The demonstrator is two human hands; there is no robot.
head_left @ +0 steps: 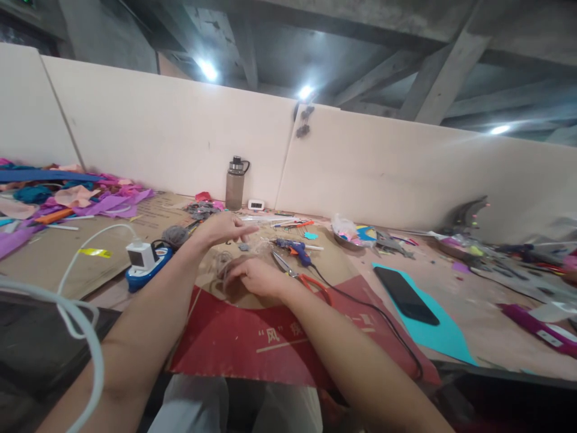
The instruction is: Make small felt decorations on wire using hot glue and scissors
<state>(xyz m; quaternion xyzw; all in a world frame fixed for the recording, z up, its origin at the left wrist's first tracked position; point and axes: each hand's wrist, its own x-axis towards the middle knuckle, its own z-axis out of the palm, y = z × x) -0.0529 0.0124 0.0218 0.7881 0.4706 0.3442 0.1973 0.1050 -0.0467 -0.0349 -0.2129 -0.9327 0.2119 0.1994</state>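
My left hand [226, 228] is above the brown part of the board, its fingers bent and pinched together toward the right. Whatever sits between them is too small to make out. Closer to me, my right hand [255, 276] has its fingers curled down at a loose tangle of thin pale strands [220, 264], and the fingertips are partly hidden. A blue hot glue gun [297, 250] lies just right of the hands. Orange-handled scissors [285, 263] rest beside it, partly behind my right wrist.
A red and brown cardboard board [225, 343] covers the table's front edge. A bottle [235, 183] stands by the partition. A blue power strip [148, 267] lies left, a phone [406, 294] on turquoise sheet right. Fabric scraps [81, 195] pile far left. The glue gun's cord crosses the board.
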